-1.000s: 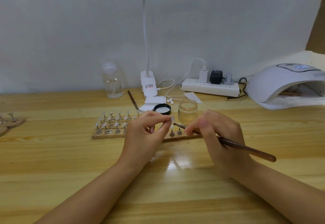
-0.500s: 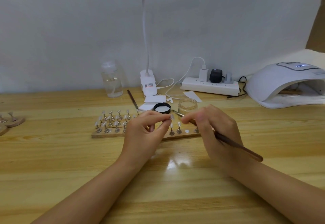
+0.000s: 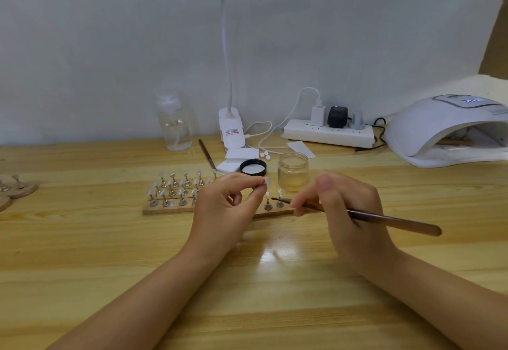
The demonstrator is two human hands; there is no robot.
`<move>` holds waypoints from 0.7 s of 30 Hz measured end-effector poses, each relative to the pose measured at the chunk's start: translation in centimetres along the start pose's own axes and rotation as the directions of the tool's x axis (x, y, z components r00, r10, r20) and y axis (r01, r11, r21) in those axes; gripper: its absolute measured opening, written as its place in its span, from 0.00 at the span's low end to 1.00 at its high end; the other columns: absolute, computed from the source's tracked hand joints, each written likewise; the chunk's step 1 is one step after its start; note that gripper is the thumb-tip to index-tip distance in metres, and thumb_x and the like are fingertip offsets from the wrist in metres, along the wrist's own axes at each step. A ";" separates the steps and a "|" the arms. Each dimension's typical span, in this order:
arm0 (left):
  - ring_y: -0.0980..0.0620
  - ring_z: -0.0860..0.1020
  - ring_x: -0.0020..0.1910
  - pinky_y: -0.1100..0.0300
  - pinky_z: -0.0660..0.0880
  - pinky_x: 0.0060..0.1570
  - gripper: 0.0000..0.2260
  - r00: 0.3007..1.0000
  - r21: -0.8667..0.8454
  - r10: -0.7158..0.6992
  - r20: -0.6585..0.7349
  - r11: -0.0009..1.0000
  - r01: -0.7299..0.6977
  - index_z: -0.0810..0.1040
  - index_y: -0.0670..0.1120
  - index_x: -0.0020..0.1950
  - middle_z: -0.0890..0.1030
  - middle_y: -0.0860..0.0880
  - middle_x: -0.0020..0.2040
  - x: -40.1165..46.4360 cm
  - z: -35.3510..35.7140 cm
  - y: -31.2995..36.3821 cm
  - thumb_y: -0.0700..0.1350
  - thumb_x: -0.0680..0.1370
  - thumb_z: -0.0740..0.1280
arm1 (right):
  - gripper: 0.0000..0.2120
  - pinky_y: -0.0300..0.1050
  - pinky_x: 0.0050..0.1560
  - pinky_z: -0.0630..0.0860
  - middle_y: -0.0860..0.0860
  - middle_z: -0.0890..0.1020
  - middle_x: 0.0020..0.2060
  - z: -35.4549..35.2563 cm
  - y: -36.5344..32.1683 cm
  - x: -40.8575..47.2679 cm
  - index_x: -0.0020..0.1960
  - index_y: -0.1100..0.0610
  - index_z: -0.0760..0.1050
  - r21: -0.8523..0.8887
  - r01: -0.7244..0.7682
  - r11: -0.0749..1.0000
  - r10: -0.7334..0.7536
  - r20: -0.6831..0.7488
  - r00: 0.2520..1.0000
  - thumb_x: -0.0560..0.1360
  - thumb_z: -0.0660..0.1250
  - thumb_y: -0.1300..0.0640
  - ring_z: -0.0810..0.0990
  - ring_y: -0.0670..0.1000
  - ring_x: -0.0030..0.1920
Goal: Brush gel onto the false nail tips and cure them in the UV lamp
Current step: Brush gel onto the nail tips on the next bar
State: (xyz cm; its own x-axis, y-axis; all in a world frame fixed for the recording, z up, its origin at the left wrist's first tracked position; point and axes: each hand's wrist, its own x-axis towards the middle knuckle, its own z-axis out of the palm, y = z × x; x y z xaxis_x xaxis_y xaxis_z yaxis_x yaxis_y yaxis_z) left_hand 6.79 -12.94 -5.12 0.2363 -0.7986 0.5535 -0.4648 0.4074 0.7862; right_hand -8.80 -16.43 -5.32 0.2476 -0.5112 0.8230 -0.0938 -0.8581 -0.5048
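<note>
Your left hand (image 3: 228, 206) pinches a single false nail tip (image 3: 266, 182) between thumb and forefinger, raised just above the right end of the wooden holder strip (image 3: 176, 208). Your right hand (image 3: 346, 212) grips the brush (image 3: 384, 219) like a pen, its dark bristle end pointing left toward two metal stands (image 3: 273, 204) on the strip and stopping short of the pinched tip; the wooden handle sticks out to the right over bare bench (image 3: 110, 253). On the left part of the strip, rows of stands each carry a pale nail tip (image 3: 171, 184), packed close together. Just behind your hands sit the open glass gel jar (image 3: 293, 171) and, to its left, its black lid (image 3: 253, 168) lying upturned beside some white pads (image 3: 239, 157). A second brush (image 3: 207, 158) lies at an angle behind the strip. The UV lamp (image 3: 445, 129) stands at the far right, partly cut by the frame edge, its mouth open toward you with a wide stretch of bench between it and your right hand. Along the back wall are a power strip (image 3: 327, 132) with plugs, the white base of a desk lamp (image 3: 232, 132) and a clear pump bottle (image 3: 174, 124). At the left edge, small round wooden bases (image 3: 16, 188) are partly out of view. The near bench in front of your forearms is open wood.
</note>
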 end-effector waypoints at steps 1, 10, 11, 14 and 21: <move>0.62 0.70 0.27 0.70 0.65 0.28 0.13 1.000 -0.005 -0.001 -0.003 1.000 0.001 0.80 0.56 0.39 0.80 0.62 0.35 0.0 0.0 0.0 0.36 0.70 0.71 | 0.18 0.43 0.33 0.77 0.46 0.79 0.29 0.0 -0.1 0.0 0.36 0.51 0.76 0.018 -0.009 1.000 0.009 -0.013 1.000 0.77 0.51 0.54 0.79 0.43 0.32; 0.54 0.66 0.26 0.69 0.67 0.30 0.04 0.999 0.002 0.029 -0.018 1.000 -0.029 0.81 0.50 0.36 0.81 0.53 0.41 0.0 -0.2 -0.3 0.41 0.68 0.73 | 0.17 0.30 0.39 0.72 0.45 0.80 0.34 -0.1 -0.1 -0.1 0.40 0.50 0.76 0.020 -0.122 0.992 0.122 -0.020 0.992 0.76 0.50 0.52 0.78 0.39 0.38; 0.54 0.66 0.26 0.68 0.67 0.30 0.05 0.999 0.000 0.026 -0.019 1.000 -0.026 0.81 0.50 0.36 0.81 0.53 0.40 0.0 -0.2 -0.4 0.41 0.68 0.73 | 0.17 0.30 0.39 0.71 0.45 0.80 0.35 0.0 -0.2 -0.1 0.41 0.51 0.77 0.007 -0.117 0.993 0.117 -0.014 0.993 0.77 0.50 0.52 0.78 0.39 0.38; 0.54 0.66 0.26 0.68 0.67 0.31 0.05 1.000 0.003 0.021 -0.022 1.000 -0.020 0.81 0.51 0.36 0.81 0.53 0.38 0.0 -0.2 -0.5 0.41 0.68 0.73 | 0.16 0.31 0.39 0.73 0.45 0.81 0.36 0.2 -0.3 -0.1 0.42 0.51 0.77 -0.036 -0.086 0.996 0.086 0.014 0.996 0.77 0.51 0.52 0.78 0.39 0.39; 0.49 0.68 0.26 0.67 0.67 0.31 0.05 1.000 0.011 0.009 -0.027 1.000 -0.009 0.82 0.49 0.37 0.80 0.53 0.38 0.1 -0.1 -0.4 0.39 0.68 0.74 | 0.18 0.38 0.36 0.75 0.49 0.81 0.31 0.2 -0.5 -0.3 0.38 0.54 0.77 0.033 -0.003 0.999 0.002 0.016 1.000 0.77 0.52 0.55 0.79 0.42 0.35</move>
State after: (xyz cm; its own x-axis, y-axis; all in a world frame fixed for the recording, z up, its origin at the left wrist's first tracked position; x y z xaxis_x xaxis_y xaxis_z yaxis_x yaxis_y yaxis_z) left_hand 7.11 -13.12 -5.33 0.2545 -0.7828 0.5679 -0.4760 0.4098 0.7781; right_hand -8.63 -15.85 -5.38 0.2629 -0.5122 0.8176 -0.0626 -0.8547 -0.5153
